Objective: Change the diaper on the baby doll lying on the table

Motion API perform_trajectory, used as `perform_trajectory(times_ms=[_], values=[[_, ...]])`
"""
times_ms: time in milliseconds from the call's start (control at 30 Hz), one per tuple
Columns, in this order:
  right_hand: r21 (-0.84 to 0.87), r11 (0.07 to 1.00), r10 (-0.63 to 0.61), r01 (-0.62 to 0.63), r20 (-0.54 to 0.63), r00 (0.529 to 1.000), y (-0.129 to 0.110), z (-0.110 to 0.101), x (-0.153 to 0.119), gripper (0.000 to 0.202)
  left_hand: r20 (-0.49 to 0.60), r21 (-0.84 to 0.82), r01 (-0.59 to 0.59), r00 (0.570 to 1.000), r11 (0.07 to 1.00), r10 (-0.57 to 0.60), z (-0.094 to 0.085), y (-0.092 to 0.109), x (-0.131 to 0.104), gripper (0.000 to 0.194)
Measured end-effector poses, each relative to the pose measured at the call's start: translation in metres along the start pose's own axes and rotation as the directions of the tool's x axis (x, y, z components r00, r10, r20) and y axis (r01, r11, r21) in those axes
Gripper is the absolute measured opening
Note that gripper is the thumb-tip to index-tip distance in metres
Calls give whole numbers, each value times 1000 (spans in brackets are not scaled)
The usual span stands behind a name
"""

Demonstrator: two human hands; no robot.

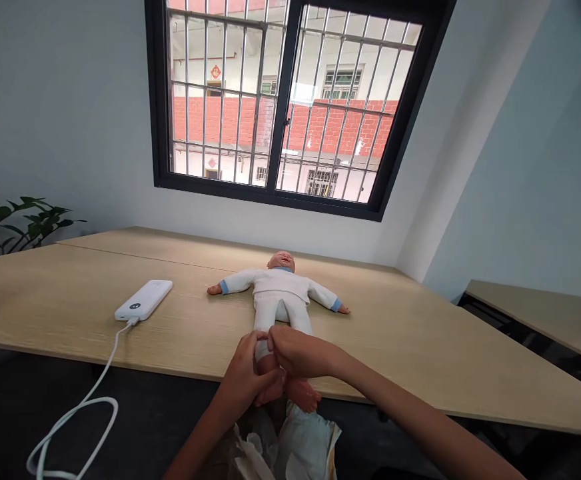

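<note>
A baby doll (281, 288) lies on its back on the wooden table, head toward the window and bare feet at the near edge. It wears a white top with blue cuffs and white trousers (295, 315). My left hand (247, 370) is closed around the doll's lower leg on the left, thumb near the foot. From the right, my right hand (293, 350) pinches the trouser leg's lower end at the same leg. The fingertips of my right hand are partly hidden. Below the table edge, a whitish crumpled item (305, 443) sits near my lap.
A white power bank (144, 300) lies on the table (395, 333) to the left, its white cable (101, 380) hanging over the front edge. A plant (15, 220) stands far left. A second table (545, 317) is at right; a barred window (280, 100) is behind.
</note>
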State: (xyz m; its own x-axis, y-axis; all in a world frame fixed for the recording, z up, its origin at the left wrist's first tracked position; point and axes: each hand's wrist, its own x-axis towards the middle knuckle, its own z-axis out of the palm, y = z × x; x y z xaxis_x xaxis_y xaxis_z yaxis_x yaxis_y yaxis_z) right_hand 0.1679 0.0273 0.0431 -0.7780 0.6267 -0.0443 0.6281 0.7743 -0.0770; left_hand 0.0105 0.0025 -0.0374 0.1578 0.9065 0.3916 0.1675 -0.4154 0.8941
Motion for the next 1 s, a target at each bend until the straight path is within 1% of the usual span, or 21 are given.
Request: perform_trajectory(times_ms=[100, 167, 200, 300, 433, 500, 567, 700, 800, 867, 1000], values=[[6, 997, 76, -75, -29, 997, -3, 4, 2, 7, 11, 18, -9, 1000, 1000, 8, 0, 1, 0, 46], [-1, 994, 109, -109, -36, 993, -5, 4, 2, 6, 6, 16, 0, 1000, 1000, 0, 1, 2, 0, 47], [-11, 994, 110, -110, -29, 994, -6, 3, 1, 6, 5, 13, 7, 1000, 1000, -7, 1, 2, 0, 49], [8, 995, 96, -96, 1, 995, -4, 0, -1, 18, 11, 4, 24, 1000, 1000, -24, 1, 1, 0, 53], [134, 983, 130, -123, -48, 990, -1, 0, -5, 23, 22, -5, 61, 998, 998, -61, 1, 0, -2, 55], [115, 983, 151, -142, -73, 986, -2, -1, -6, 25, 28, 3, 73, 997, 997, -73, 0, 1, -2, 55], [73, 985, 164, -159, -63, 984, -5, -2, -6, 25, 28, 7, 72, 997, 997, -72, 0, 2, -2, 53], [34, 993, 112, -111, -21, 994, -9, -6, -5, 27, 2, -14, 50, 999, 999, -50, 1, 2, -1, 52], [10, 999, 40, -39, -39, 998, -8, -6, -5, 22, -15, -32, 37, 999, 999, -38, 2, -1, 0, 55], [22, 1000, 5, -4, -49, 999, -7, -5, -6, 18, -9, -34, 37, 999, 999, -37, 2, -1, 0, 56], [57, 998, 4, -1, -39, 999, -4, -1, -8, 17, 11, -20, 44, 999, 999, -44, 2, 1, 0, 56]])
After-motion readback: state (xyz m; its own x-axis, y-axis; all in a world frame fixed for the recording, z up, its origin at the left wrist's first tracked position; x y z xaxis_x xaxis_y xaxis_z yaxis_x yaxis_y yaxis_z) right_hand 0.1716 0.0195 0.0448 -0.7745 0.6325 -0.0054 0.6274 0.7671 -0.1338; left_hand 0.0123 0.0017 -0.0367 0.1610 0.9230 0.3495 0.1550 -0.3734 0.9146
